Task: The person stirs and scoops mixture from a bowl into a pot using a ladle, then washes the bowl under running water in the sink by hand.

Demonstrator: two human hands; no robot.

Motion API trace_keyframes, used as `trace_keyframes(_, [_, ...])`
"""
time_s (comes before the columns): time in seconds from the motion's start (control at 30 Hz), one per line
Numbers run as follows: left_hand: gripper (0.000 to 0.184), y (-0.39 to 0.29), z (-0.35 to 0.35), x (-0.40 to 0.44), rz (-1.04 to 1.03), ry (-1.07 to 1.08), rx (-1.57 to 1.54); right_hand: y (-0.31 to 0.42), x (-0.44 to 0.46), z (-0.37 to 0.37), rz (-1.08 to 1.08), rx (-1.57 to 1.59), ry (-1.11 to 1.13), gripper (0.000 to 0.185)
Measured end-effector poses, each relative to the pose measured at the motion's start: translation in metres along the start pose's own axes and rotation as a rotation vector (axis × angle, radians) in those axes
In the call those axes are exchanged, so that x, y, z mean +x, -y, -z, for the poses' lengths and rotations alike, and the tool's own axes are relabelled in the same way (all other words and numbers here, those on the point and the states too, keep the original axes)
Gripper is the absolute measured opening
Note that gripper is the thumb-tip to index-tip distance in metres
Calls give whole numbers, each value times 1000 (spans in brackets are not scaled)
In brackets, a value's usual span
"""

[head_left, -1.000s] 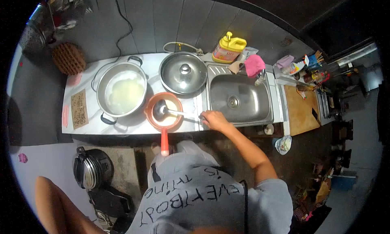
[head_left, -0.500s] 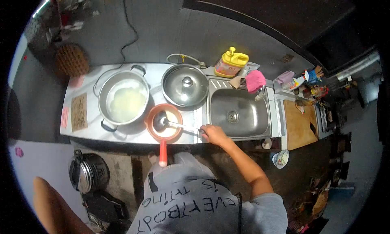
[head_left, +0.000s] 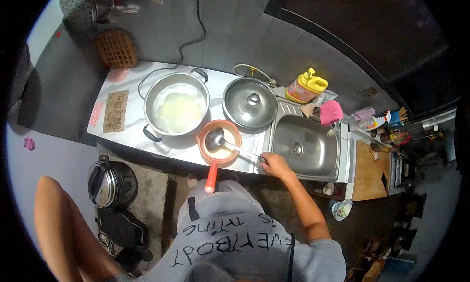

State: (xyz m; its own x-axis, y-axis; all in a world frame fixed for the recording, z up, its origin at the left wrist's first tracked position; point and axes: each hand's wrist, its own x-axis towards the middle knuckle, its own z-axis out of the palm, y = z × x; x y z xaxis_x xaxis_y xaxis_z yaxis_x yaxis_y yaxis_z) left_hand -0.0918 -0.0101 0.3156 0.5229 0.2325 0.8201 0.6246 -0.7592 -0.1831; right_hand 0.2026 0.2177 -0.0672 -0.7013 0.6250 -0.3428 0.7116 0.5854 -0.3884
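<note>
My right hand (head_left: 277,165) is closed around the dark handle end of a metal ladle (head_left: 238,149), near the front edge of the counter. The ladle's bowl rests inside an orange saucepan-shaped dipper (head_left: 201,148), over pale contents at its bottom. The dipper's red handle points toward me past the counter edge. Left of and behind it stands a large metal pot (head_left: 149,93) with whitish-yellow contents. Beside the pot is a round pan covered by a lid (head_left: 238,106). My left arm is bent at the lower left, its hand out of view.
A steel sink (head_left: 323,157) lies right of my hand, with a yellow pump bottle (head_left: 306,86) and pink cloth (head_left: 331,112) behind it. A brown speckled mat (head_left: 116,111) lies on the counter's left. Below stands a pressure cooker (head_left: 112,181). A wooden board (head_left: 369,174) is farther right.
The view has shifted, so the counter and its things appear farther right. My right hand keeps its hold on the ladle, whose bowl stays in the dipper.
</note>
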Motion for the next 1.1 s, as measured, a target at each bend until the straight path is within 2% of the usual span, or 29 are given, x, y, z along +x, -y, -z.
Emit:
trace_keyframes(0.2, [21,-2,2,0,6,5,6,1,2,4,-26,13,53,34])
trace_keyframes(0.43, [20,-3,0,2,0,6,10,-4,-1,3,21,42,-10,35])
trace_keyframes(0.5, [20,-3,0,3,0,6,13,-8,0,-1,63,37,-5,30])
trace_keyframes(0.8, [19,-7,0,6,-14,0,9,-11,0,-4,66,34,11,33])
trace_keyframes(1.1, [19,-8,1,5,24,-42,28,-2,-6,6,5,10,18,39])
